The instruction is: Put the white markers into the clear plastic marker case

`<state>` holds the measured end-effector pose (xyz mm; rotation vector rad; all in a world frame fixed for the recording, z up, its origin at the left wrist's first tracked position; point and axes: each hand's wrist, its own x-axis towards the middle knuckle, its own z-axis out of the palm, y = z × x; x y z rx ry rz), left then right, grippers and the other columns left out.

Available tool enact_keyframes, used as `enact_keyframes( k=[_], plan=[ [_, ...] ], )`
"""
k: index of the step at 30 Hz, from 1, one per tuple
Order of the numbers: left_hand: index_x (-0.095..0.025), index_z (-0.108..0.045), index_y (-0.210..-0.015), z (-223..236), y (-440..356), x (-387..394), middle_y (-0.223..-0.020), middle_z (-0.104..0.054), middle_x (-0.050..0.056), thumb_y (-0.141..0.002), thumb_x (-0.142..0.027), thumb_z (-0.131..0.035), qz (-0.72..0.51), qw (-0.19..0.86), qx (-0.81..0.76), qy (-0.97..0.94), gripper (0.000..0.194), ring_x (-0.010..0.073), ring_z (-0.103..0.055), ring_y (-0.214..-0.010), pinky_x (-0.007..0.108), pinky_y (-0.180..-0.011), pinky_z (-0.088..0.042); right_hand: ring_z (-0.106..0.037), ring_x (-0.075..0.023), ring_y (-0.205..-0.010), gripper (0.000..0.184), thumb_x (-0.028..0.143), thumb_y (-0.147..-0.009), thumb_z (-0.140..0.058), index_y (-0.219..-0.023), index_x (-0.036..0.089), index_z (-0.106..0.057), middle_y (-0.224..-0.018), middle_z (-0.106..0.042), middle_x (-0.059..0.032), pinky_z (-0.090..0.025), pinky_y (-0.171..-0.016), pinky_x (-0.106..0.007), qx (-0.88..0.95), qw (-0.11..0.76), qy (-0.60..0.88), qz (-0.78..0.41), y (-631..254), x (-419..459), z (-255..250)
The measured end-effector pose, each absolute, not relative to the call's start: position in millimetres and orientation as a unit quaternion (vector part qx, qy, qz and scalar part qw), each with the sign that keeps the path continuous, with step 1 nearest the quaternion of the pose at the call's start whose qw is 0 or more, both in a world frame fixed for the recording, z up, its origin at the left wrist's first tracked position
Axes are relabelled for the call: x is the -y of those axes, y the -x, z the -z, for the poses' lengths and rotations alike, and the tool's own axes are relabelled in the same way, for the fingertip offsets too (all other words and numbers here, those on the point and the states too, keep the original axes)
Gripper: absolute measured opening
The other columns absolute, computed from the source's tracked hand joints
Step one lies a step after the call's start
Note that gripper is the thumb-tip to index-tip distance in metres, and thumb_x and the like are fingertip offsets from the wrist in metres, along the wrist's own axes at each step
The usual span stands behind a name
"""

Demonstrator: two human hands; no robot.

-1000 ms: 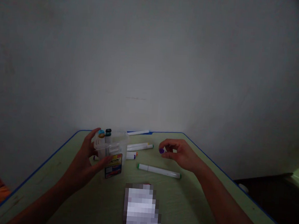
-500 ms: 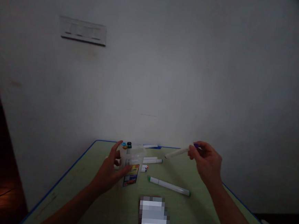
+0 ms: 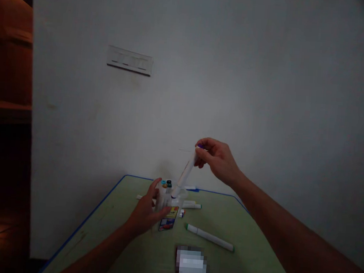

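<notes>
My left hand (image 3: 147, 211) is wrapped round a clear plastic container (image 3: 179, 201) with a yellow and blue label (image 3: 169, 218). Inside it several markers stand upright, among them one with a dark green cap (image 3: 169, 184) and one with a light blue cap (image 3: 163, 182). Between the thumb and fingers of my right hand (image 3: 216, 158) is a white marker (image 3: 184, 174) with purple ends. It slants down to the left, its lower tip at the container's opening. Whether the tip is inside the rim I cannot tell.
A white marker with green ends (image 3: 210, 237) lies on the green table (image 3: 108, 231) right of the container. More markers (image 3: 192, 205) lie behind it. A blurred-out flat object (image 3: 192, 265) rests at the near edge. The wall with a switch panel (image 3: 129, 61) rises behind.
My right hand has moved left and up, bringing the purple-ended marker from the right side to over the container and tilting it steeper. My left hand still holds the container. The view has shifted.
</notes>
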<state>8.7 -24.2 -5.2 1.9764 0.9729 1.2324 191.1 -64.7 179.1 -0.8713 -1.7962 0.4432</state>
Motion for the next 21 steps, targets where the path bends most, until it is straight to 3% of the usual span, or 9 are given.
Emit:
enact_keyframes(
  k=[9, 14, 21],
  plan=[
    [-0.018, -0.016, -0.141, 5, -9, 24, -0.109, -0.056, 0.011, -0.074, -0.039, -0.063, -0.466, 0.297, -0.372, -0.746, 0.084, 0.0202, -0.056, -0.088, 0.033, -0.073, -0.044, -0.046, -0.0051, -0.043, 0.003, 0.016, -0.075, -0.053, -0.073, 0.015, -0.051, -0.058, -0.051, 0.0044, -0.037, -0.042, -0.020, 0.804, 0.455, 0.366, -0.115, -181, 58, -195],
    [-0.018, -0.016, -0.140, 4, -10, 25, -0.111, -0.057, 0.011, -0.074, -0.037, -0.062, -0.470, 0.304, -0.363, -0.745, 0.083, 0.0209, -0.057, -0.092, 0.033, -0.073, -0.045, -0.048, -0.0063, -0.048, 0.003, 0.011, -0.075, -0.054, -0.073, 0.013, -0.054, -0.061, -0.052, 0.0035, -0.037, -0.049, -0.021, 0.844, 0.347, 0.395, -0.108, -166, 53, -171],
    [-0.020, -0.015, -0.140, 4, -10, 24, -0.111, -0.057, 0.011, -0.074, -0.036, -0.062, -0.476, 0.299, -0.353, -0.748, 0.083, 0.0211, -0.058, -0.093, 0.032, -0.071, -0.046, -0.045, -0.0069, -0.054, 0.016, 0.007, -0.074, -0.051, -0.073, 0.012, -0.066, -0.062, -0.059, 0.0004, -0.030, -0.054, -0.021, 0.897, 0.175, 0.404, -0.016, -148, 52, -134]
  ],
)
